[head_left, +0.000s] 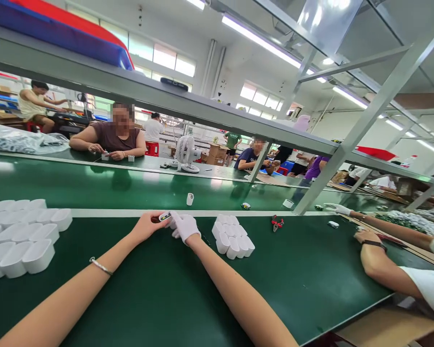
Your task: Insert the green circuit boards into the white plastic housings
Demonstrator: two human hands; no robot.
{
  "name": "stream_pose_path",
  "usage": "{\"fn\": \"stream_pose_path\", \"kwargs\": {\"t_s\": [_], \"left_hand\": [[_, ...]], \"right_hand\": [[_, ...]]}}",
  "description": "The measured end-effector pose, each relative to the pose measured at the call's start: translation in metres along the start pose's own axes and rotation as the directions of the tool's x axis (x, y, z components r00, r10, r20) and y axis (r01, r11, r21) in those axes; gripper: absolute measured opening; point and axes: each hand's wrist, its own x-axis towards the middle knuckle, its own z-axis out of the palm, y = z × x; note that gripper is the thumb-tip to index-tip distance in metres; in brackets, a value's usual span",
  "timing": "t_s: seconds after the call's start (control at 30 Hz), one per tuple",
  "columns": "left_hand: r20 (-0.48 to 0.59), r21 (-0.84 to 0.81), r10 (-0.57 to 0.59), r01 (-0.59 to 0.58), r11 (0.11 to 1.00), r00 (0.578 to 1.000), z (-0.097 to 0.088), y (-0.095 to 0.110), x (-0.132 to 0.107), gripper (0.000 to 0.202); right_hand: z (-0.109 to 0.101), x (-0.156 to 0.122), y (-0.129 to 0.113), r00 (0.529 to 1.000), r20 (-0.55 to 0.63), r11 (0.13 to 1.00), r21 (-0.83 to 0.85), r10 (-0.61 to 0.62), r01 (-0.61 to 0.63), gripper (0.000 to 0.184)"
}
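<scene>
My bare left hand [146, 225], with a bracelet at its wrist, pinches a small white plastic housing [164, 217]. Dark and yellowish-green parts show in the housing's open face. My right hand [185, 228], in a white glove, is closed at the right end of the same housing, its fingers partly hiding it. Just right of the glove, a cluster of white oval plastic shells [233, 236] stands on the green worktop [159, 299]. More white shells [25, 241] are grouped in rows at the left.
Red-handled pliers [277, 223] lie right of the shells. A green conveyor belt [155, 193] runs behind, carrying a white housing [190, 199] and other small parts. A co-worker's arms [374, 255] reach in at the right. A metal shelf beam [202, 103] crosses overhead.
</scene>
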Motion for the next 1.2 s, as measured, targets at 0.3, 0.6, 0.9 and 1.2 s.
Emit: {"fn": "stream_pose_path", "kwargs": {"t_s": [0.3, 0.6, 0.9, 1.2], "left_hand": [[-0.079, 0.222, -0.041, 0.058, 0.973, 0.996, 0.003, 0.002, -0.001, 0.029], [0.011, 0.231, -0.082, 0.077, 0.970, 0.997, -0.002, 0.001, 0.000, 0.029], [0.082, 0.195, -0.077, 0.060, 0.979, 0.994, -0.005, -0.004, 0.003, 0.037], [0.091, 0.208, -0.077, 0.057, 0.977, 0.993, -0.008, -0.011, 0.005, 0.038]], "right_hand": [[-0.046, -0.012, -0.003, 0.988, -0.154, 0.783, -0.614, 0.007, -0.101, 0.007], [-0.028, -0.008, 0.009, 0.998, -0.054, 0.677, -0.736, -0.036, -0.015, 0.020], [-0.032, -0.012, 0.001, 0.917, 0.082, 0.586, -0.746, -0.390, 0.316, 0.027], [-0.035, -0.013, 0.002, 0.816, 0.033, 0.458, -0.814, -0.577, 0.356, 0.024]]}}
